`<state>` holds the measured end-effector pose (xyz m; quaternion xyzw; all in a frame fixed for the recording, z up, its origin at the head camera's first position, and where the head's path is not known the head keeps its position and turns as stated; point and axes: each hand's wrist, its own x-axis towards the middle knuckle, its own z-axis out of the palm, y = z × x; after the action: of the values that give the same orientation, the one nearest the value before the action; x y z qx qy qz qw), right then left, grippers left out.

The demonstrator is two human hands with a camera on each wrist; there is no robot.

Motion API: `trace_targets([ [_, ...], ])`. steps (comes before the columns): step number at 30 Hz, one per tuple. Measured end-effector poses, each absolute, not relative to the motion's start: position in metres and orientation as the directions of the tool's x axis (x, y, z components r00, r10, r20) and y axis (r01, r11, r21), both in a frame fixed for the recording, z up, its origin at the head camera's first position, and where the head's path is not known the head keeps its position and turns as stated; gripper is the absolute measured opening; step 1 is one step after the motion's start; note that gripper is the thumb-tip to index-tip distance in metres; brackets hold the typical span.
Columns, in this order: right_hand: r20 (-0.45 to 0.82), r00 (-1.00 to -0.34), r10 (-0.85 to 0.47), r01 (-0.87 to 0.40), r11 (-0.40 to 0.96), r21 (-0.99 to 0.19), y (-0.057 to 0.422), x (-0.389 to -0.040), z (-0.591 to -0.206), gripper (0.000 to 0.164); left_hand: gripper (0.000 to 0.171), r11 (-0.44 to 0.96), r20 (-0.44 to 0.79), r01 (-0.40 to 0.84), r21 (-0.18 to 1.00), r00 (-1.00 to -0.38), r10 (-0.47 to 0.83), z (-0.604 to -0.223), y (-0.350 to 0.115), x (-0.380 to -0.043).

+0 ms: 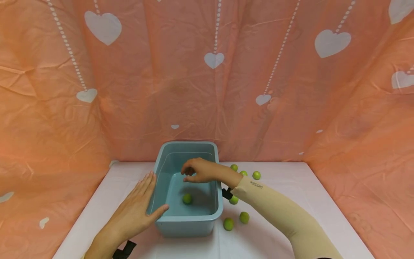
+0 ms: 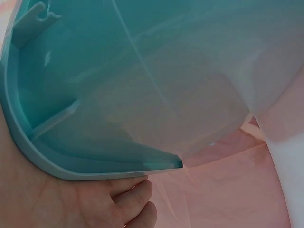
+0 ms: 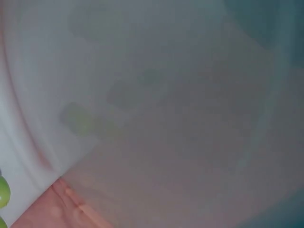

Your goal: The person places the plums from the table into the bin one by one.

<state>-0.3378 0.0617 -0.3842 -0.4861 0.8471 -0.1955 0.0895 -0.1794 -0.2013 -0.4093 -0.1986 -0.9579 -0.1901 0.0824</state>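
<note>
A blue-grey plastic bin [image 1: 189, 218] stands on the white-covered table, its rim also close up in the left wrist view. My left hand [image 1: 137, 205] rests on the bin's left rim near the front corner, fingers straight and thumb spread. Over the inside of the bin hangs my right hand [image 1: 202, 171], its fingers loosely bent and the thumb apart, with nothing visible between them. One green lime [image 1: 187, 198] lies on the bin floor, below and nearer than the right hand. The right wrist view is too hazy to show that hand.
Several limes lie on the table right of the bin, among them a near lime [image 1: 228, 224] and a far lime [image 1: 256, 175]. The right forearm passes above some of them. A pink curtain [image 1: 181, 90] with white hearts encloses the back and sides.
</note>
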Motion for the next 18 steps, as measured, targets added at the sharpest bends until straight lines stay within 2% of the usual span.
trace_targets([
  [11,0.174,-0.533,-0.828,-0.78,0.401,-0.48,0.084,-0.33,-0.37,0.028,0.102,0.848,0.251,0.418,0.327,-0.903,0.349,-0.412,-0.201,-0.179],
  [18,0.218,-0.56,-0.8,-0.764,0.396,-0.509,0.104,-0.33,-0.365,0.029,0.103,0.849,0.258,0.421,0.32,-0.901,0.349,-0.411,-0.2,-0.179],
])
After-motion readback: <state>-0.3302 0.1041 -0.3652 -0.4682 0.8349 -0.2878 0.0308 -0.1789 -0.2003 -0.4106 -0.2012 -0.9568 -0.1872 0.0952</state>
